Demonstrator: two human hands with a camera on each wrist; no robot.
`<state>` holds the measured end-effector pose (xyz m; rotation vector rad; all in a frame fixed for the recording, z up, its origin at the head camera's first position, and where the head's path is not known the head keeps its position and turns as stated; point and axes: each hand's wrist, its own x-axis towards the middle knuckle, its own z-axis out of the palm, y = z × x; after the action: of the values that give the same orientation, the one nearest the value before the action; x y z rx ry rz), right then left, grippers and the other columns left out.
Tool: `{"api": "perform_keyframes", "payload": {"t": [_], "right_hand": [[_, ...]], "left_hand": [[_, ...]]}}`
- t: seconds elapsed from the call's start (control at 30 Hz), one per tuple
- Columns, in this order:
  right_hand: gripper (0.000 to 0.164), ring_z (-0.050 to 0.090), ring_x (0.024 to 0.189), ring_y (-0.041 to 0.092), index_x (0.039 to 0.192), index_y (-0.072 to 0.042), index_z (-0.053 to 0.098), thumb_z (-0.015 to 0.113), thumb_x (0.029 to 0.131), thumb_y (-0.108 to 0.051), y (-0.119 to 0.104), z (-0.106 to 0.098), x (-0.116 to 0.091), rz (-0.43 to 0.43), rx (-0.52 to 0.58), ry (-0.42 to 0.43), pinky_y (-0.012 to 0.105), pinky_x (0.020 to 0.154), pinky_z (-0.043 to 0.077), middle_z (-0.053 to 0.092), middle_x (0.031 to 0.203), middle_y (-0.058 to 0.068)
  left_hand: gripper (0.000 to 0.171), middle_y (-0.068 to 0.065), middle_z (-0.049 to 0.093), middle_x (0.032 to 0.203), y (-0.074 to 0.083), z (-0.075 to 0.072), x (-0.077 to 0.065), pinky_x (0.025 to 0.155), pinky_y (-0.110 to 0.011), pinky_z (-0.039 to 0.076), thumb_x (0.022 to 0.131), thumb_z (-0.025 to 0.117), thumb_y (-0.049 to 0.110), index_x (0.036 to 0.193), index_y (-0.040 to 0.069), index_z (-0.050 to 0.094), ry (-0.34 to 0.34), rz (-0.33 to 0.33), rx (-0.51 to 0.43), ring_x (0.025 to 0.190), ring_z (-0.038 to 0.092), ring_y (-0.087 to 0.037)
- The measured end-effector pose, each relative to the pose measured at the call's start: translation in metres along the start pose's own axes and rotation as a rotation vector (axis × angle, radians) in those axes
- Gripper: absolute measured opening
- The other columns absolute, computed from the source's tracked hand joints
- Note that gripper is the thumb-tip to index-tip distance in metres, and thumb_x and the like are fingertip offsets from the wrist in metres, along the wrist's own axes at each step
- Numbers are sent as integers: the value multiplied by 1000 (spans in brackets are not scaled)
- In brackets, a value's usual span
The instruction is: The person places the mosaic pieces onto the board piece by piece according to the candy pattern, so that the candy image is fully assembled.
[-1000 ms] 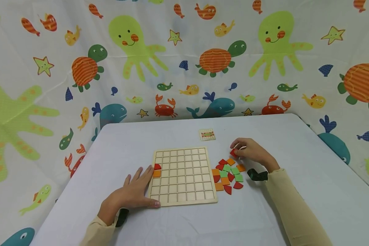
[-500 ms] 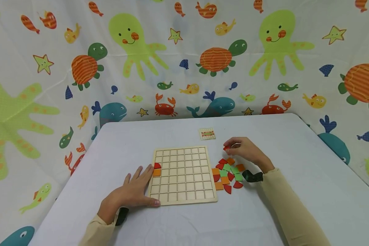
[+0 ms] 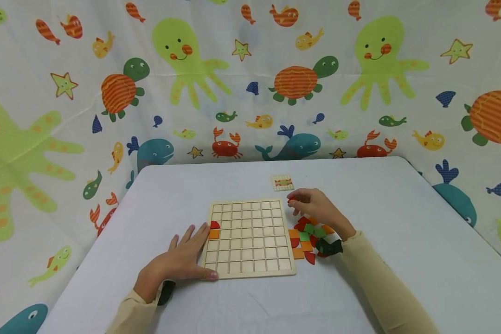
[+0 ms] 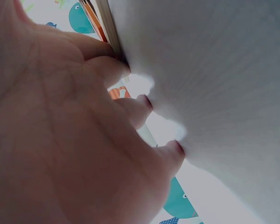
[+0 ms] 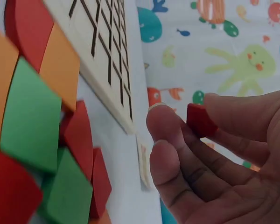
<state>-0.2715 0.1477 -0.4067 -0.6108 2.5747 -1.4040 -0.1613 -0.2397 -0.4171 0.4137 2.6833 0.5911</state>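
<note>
A wooden grid board lies flat on the white table. In its left column sit a red quarter-circle tile and, just below it, an orange square tile. My left hand rests at the board's left edge with fingers spread, its thumb on the near left corner. Above the board's far right corner, my right hand pinches a red tile between thumb and finger. The fingers partly cover that tile, so its full outline is hidden.
Right of the board lies a loose pile of red, orange and green tiles, partly under the right wrist. A small pattern card lies behind the board, showing a coloured figure on a grid. A sea-animal curtain hangs behind the table.
My right hand has moved left with the red tile, from beyond the pile to the board's far right corner. The left hand has stayed in place.
</note>
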Motion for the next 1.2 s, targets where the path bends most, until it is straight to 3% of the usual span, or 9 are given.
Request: {"api": "perform_keyframes", "payload": {"t": [0.13, 0.3, 0.43, 0.87, 1.2], "right_hand": [[30, 69, 78, 26, 127, 6, 73, 65, 109, -16, -4, 7, 3, -64, 2, -6, 36, 74, 61, 76, 101, 15], [28, 66, 80, 27, 122, 3, 77, 66, 109, -19, -11, 18, 8, -66, -2, 22, 37, 70, 57, 75, 100, 14], [24, 68, 84, 30, 122, 4, 77, 66, 108, -13, -20, 28, 13, -56, 66, 22, 42, 76, 59, 76, 100, 11], [17, 78, 87, 30, 115, 5, 76, 65, 104, 0, -50, 70, 31, -62, 239, -104, 36, 86, 64, 75, 104, 13], [15, 78, 87, 25, 113, 8, 75, 67, 101, 5, -69, 99, 40, -77, 307, -155, 35, 84, 64, 74, 104, 14]], "left_hand": [[134, -22, 14, 177, 0, -1, 0, 119, -79, -1, 77, 89, 63, 170, -1, 16, -2, 0, -2, 160, 3, -51], [134, -21, 14, 177, 0, 0, 1, 119, -79, -1, 77, 89, 63, 170, -1, 16, -3, 1, -9, 161, 2, -50], [133, -22, 14, 177, 0, 1, 1, 119, -79, -1, 78, 89, 63, 170, 0, 16, -2, 4, -11, 160, 2, -51], [133, -21, 14, 177, -1, 0, 0, 120, -77, -2, 77, 89, 62, 170, 0, 16, -8, -6, -16, 161, 1, -50], [134, -21, 13, 177, -1, -1, 0, 120, -78, -2, 78, 90, 62, 171, 1, 15, -7, -6, -15, 161, 0, -51]]}}
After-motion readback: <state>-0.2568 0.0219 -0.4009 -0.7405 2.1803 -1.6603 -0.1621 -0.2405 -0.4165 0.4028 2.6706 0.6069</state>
